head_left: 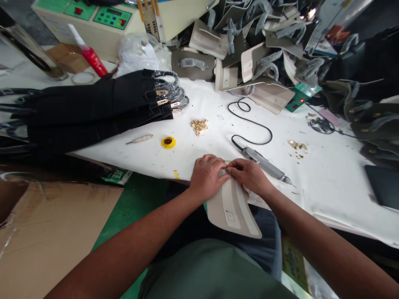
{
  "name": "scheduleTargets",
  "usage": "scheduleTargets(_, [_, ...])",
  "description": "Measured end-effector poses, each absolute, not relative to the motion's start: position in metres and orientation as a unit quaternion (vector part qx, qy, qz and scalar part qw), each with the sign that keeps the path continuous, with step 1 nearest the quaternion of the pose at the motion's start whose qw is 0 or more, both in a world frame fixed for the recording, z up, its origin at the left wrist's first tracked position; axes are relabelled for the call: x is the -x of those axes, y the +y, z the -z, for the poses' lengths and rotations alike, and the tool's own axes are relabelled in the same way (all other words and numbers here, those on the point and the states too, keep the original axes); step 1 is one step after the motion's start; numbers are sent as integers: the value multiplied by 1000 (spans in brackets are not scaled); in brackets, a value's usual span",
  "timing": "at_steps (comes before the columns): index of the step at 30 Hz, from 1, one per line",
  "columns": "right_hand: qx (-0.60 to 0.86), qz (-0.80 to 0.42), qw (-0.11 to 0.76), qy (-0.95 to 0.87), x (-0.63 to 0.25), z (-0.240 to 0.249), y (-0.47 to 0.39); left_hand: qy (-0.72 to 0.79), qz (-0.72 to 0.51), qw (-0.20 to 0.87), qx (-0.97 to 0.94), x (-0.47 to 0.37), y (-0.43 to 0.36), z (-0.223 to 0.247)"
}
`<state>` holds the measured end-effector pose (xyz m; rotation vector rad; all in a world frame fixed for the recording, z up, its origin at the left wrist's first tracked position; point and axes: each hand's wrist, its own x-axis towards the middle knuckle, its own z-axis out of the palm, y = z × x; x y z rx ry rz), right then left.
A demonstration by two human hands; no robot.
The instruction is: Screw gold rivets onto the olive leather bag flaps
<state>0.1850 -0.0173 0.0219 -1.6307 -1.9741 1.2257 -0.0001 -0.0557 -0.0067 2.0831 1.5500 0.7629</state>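
A beige flat bag panel (222, 202) hangs over the table's front edge above my lap, its far end between my hands. My left hand (208, 174) lies over that end, fingers wrapped on it and thumb pressing from above. Just beside it, my right hand (247, 175) pinches the panel's edge; anything small between those fingertips is hidden. Right of my hands lies a grey pen-shaped electric screwdriver (264, 162) with a black cord. Small gold metal fittings (198, 126) form a pile ahead of my hands, and more gold pieces (298, 148) are scattered to the right.
A yellow round container (168, 142) and a pale-handled awl (140, 139) lie to the left, before stacked black bag pieces (84, 104). Many beige and grey bag panels (230, 45) crowd the back. A green box (303, 97) and a dark flat object (385, 185) stand right.
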Motion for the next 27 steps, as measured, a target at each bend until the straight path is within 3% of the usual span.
scheduleTargets(7, [550,-391,208,-708,-190,-22,-25,561,-287,193,-752,-1,-56,9])
scheduleTargets(11, [588,-228,271,-727,-225,-28,-32,556,-301,188,-751,-1,-57,10])
scheduleTargets(14, [634,-60,201,-745,-262,-24,-35,549,-305,188,-755,-1,-57,11])
scheduleTargets(17, [660,-12,101,-745,-286,-14,-31,542,-305,188,-760,0,-56,12])
scheduleTargets(20, [665,-55,88,-739,-292,-12,-22,542,-303,187,-761,0,-56,13])
scheduleTargets(22, [669,-154,134,-714,-288,-19,-18,544,-303,187,-760,0,-55,13])
scheduleTargets(27, [529,-517,437,-512,-252,-51,-19,543,-299,189,-761,-1,-56,14])
